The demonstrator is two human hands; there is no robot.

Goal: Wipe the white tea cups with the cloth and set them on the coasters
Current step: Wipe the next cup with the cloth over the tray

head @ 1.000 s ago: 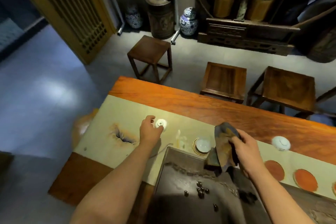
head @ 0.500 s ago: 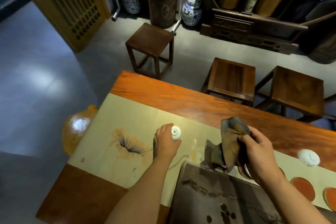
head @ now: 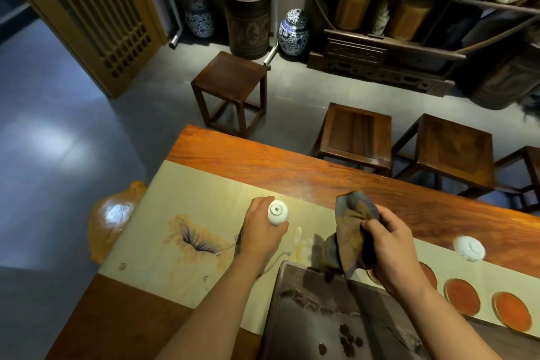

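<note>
The white tea cup (head: 278, 213) is now off the runner, held foot-up in the left hand (head: 260, 232), whose grip is clamped around its bowl; a second ago that hand was only reaching down onto it as it stood on the cloth runner (head: 204, 190). At about three o'clock from the cup, the right hand (head: 390, 248) has its grip closed on the bunched cloth (head: 355, 228), which has risen and come nearer to the cup, though the two are still apart. I judge the wiping is about to begin. A second cup (head: 468, 248) lies farther out at three o'clock on the surface (head: 292, 166), and bare orange coasters (head: 462, 296) wait at four o'clock, just beyond the dark tea tray (head: 306, 316).
</note>
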